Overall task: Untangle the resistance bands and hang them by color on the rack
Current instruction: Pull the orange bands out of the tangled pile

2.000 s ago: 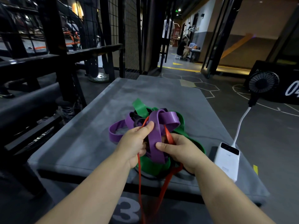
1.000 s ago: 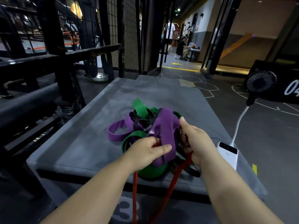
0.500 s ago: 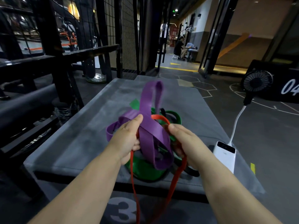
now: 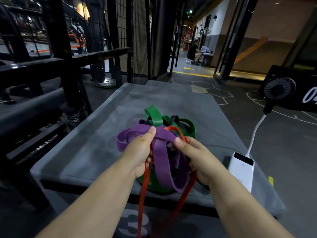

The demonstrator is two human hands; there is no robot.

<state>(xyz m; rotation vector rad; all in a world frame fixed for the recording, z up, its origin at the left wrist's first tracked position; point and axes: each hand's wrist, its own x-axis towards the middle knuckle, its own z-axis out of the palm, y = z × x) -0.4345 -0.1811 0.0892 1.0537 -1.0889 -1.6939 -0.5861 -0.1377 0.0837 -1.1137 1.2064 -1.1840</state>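
Purple band (image 4: 163,134) down from upright, crosswise btwn gripping L hand (image 4: 139,152) & R hand (image 4: 195,157)

A grey box (image 4: 103,134) is standing on a dark floor (image 4: 274,143) marked with pale hexagon lines. A black frame (image 4: 68,66) and wire mesh (image 4: 139,31) are rising beyond its left edge. At its near right corner a white power bank (image 4: 241,169) is lying, its cable (image 4: 255,133) running to a small fan (image 4: 278,89). Far off, a person (image 4: 193,52) is sitting.
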